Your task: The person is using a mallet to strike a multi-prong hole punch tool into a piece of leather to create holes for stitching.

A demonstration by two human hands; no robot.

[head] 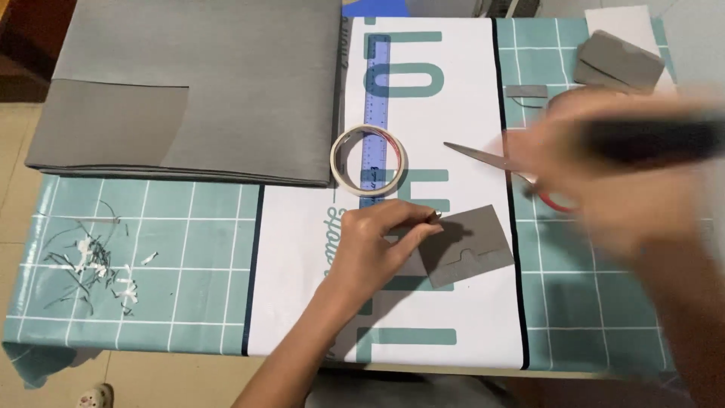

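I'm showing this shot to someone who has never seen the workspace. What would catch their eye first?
Likely the blurred right hand sweeping across the right side, a dark tool in it, above scissors lying on the mat. At centre, the left hand pins a grey cut piece, with a tape roll on a blue ruler just beyond.

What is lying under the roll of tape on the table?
The tape roll sits on the blue ruler, which shows through the open centre and extends past it toward the table's far edge. The ruler's strips beneath the ring itself are covered. Below lies the white printed sheet.
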